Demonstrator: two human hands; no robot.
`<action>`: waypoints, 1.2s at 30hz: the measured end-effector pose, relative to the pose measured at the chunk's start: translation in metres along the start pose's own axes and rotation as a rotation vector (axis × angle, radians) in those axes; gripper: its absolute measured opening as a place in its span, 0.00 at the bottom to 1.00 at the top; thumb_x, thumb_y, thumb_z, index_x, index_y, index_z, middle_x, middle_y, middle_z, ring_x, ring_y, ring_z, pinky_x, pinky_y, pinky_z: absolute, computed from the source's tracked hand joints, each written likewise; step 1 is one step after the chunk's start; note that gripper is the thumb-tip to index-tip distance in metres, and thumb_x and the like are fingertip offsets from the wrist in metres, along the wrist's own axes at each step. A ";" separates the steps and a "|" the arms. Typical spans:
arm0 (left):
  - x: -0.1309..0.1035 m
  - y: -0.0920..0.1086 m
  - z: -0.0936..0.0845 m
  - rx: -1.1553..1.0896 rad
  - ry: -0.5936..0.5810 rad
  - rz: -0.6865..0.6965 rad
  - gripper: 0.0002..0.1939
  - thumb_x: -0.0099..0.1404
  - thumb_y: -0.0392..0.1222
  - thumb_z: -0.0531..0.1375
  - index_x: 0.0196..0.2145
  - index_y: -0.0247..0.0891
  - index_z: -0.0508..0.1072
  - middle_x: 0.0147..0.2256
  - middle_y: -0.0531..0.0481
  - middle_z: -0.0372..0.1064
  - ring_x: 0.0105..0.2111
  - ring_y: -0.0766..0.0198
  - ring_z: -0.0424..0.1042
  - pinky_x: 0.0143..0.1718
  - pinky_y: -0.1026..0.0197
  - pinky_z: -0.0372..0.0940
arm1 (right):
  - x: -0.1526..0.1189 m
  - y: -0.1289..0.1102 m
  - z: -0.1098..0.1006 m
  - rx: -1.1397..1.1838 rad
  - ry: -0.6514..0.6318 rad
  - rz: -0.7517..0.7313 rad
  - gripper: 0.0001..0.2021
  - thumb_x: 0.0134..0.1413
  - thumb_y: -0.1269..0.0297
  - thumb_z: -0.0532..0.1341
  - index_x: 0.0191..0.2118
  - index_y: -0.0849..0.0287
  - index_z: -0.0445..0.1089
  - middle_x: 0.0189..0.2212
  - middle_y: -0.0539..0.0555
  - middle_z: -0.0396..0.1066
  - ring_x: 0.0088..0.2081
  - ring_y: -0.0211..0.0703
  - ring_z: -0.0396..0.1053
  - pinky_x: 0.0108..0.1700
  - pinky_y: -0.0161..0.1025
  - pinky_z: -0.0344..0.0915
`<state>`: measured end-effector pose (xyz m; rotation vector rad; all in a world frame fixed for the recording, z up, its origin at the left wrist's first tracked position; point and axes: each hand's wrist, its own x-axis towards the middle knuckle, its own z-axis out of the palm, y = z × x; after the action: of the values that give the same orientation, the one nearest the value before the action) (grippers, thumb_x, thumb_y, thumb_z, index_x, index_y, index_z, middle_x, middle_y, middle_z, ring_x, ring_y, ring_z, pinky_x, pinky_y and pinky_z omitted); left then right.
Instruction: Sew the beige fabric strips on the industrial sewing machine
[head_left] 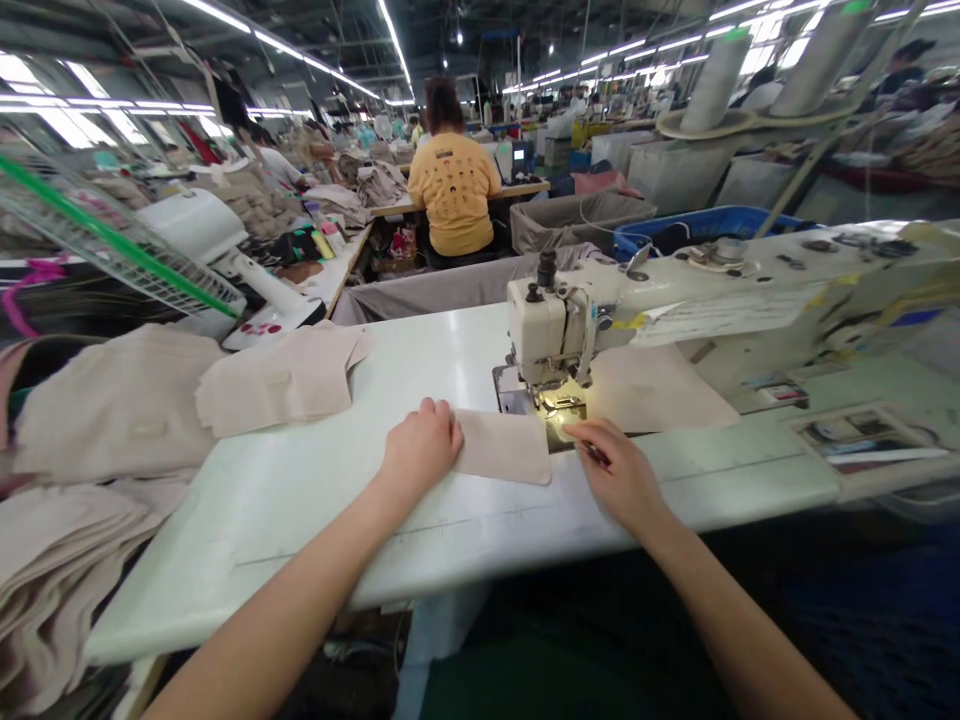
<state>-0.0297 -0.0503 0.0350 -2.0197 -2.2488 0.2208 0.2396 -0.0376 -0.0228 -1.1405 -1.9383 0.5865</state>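
Note:
My left hand (pixel 424 446) is closed on the left end of a small beige fabric piece (pixel 504 446), which lies flat on the pale table left of the needle area. My right hand (pixel 616 474) is at the front edge of the sewing machine's lit metal plate (pixel 561 410), fingers curled around a small dark tool (pixel 595 453). The white sewing machine head (pixel 546 335) stands just beyond both hands. Behind the right hand, a larger beige fabric piece (pixel 656 390) lies under the machine arm.
Stacked beige fabric (pixel 281 378) lies at the table's left, with more piles (pixel 112 400) beyond its edge. A white fan (pixel 195 225) stands behind them. A person in a yellow shirt (pixel 453 190) sits ahead. A tray (pixel 866 437) is at the right.

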 end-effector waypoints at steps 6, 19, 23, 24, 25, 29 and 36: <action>-0.008 0.000 -0.003 0.029 -0.018 -0.021 0.17 0.72 0.45 0.46 0.44 0.32 0.68 0.41 0.38 0.70 0.37 0.50 0.76 0.32 0.54 0.69 | -0.008 -0.012 -0.002 -0.104 -0.223 -0.048 0.22 0.53 0.77 0.53 0.46 0.51 0.78 0.44 0.52 0.75 0.40 0.41 0.74 0.41 0.35 0.71; -0.013 0.051 0.008 -0.255 0.233 0.714 0.17 0.72 0.40 0.52 0.57 0.37 0.65 0.56 0.40 0.67 0.57 0.52 0.65 0.55 0.50 0.63 | -0.012 -0.027 -0.005 -0.397 -0.433 -0.174 0.28 0.50 0.83 0.52 0.53 0.55 0.74 0.60 0.54 0.70 0.48 0.44 0.76 0.51 0.40 0.71; -0.005 0.065 0.010 -0.233 0.230 0.640 0.16 0.72 0.43 0.55 0.55 0.36 0.67 0.54 0.40 0.69 0.54 0.50 0.67 0.51 0.49 0.65 | -0.009 -0.022 -0.002 -0.412 -0.418 -0.141 0.30 0.49 0.82 0.52 0.57 0.55 0.72 0.60 0.55 0.70 0.48 0.45 0.76 0.51 0.41 0.72; -0.003 0.067 0.010 -0.221 0.229 0.621 0.16 0.72 0.43 0.55 0.55 0.37 0.67 0.53 0.40 0.69 0.54 0.50 0.67 0.50 0.49 0.65 | -0.007 -0.020 -0.002 -0.414 -0.415 -0.133 0.30 0.49 0.82 0.52 0.57 0.55 0.72 0.60 0.55 0.70 0.48 0.45 0.76 0.51 0.42 0.72; -0.001 0.067 0.009 -0.212 0.231 0.604 0.16 0.72 0.44 0.55 0.55 0.37 0.67 0.53 0.41 0.69 0.53 0.50 0.67 0.49 0.49 0.65 | -0.004 -0.019 -0.002 -0.415 -0.413 -0.127 0.30 0.49 0.82 0.52 0.57 0.56 0.72 0.60 0.55 0.70 0.49 0.46 0.76 0.51 0.42 0.72; 0.006 0.069 0.008 -0.200 0.249 0.586 0.15 0.74 0.46 0.53 0.54 0.38 0.68 0.53 0.41 0.68 0.52 0.50 0.67 0.47 0.49 0.65 | 0.007 -0.014 -0.003 -0.397 -0.402 -0.117 0.29 0.49 0.82 0.52 0.54 0.56 0.73 0.59 0.54 0.71 0.50 0.47 0.75 0.52 0.42 0.71; 0.010 0.069 0.010 -0.199 0.238 0.594 0.17 0.74 0.46 0.52 0.55 0.36 0.68 0.54 0.40 0.68 0.54 0.49 0.65 0.48 0.49 0.64 | 0.008 -0.011 -0.001 -0.353 -0.367 -0.124 0.27 0.50 0.82 0.52 0.52 0.55 0.73 0.57 0.54 0.73 0.50 0.46 0.75 0.52 0.40 0.70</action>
<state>0.0349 -0.0331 0.0126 -2.6093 -1.5402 -0.1980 0.2330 -0.0360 -0.0110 -1.1736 -2.4835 0.4166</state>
